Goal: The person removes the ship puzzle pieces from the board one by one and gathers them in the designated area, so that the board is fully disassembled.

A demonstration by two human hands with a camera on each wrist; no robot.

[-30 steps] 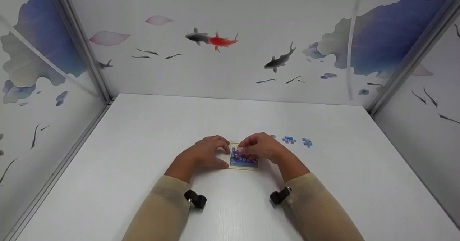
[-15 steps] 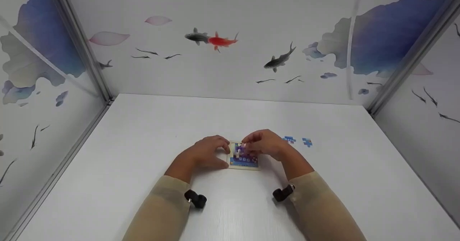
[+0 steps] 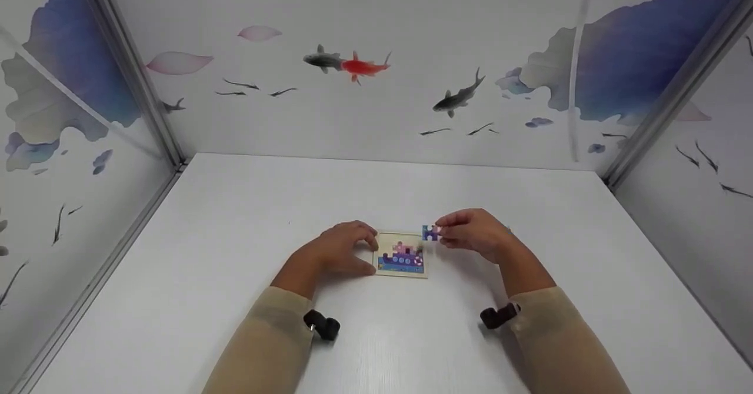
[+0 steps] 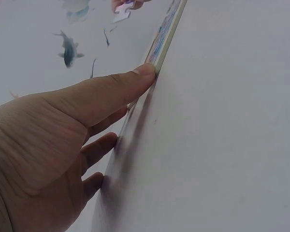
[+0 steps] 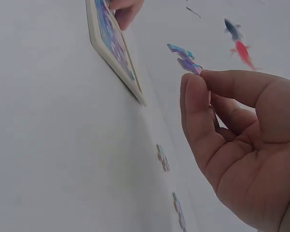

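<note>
A small wooden puzzle tray (image 3: 402, 233) with a pale frame lies on the white table, partly filled with a purple, pink and blue picture. Along its left side rests my left hand (image 3: 338, 250), thumb at the near corner and fingers at the far left edge; the fingers look relaxed. Off the tray's far right corner, my right hand (image 3: 473, 232) pinches a blue and purple jigsaw piece (image 3: 430, 233) between thumb and fingertips. The right wrist view shows this jigsaw piece (image 5: 186, 58) held up above the table. The upper part of the tray shows bare wood.
Two loose jigsaw pieces (image 5: 163, 158) lie on the table to the right of the tray, mostly hidden by my right hand in the head view. White panels (image 3: 376, 117) painted with fish and leaves enclose the table at the back and sides.
My right hand has moved from over the tray to the right, carrying the jigsaw piece off it and uncovering the tray's upper part. The left hand and the tray have stayed put.
</note>
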